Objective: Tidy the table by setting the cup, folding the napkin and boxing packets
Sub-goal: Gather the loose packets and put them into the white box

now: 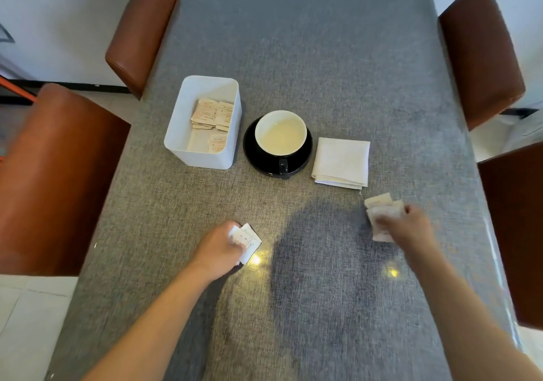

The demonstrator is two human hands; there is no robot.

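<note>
While the table is bearing a box holding packets, the cup is sitting on its saucer beside the folded napkin; left hand is gripping packets, right hand is gripping others.

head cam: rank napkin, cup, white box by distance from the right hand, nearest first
1. Folded napkin: just ahead of the right hand, on the table's right side.
2. Cup: on its black saucer, centre, left of the napkin.
3. White box: farthest, left of the cup, with packets already inside.
</note>
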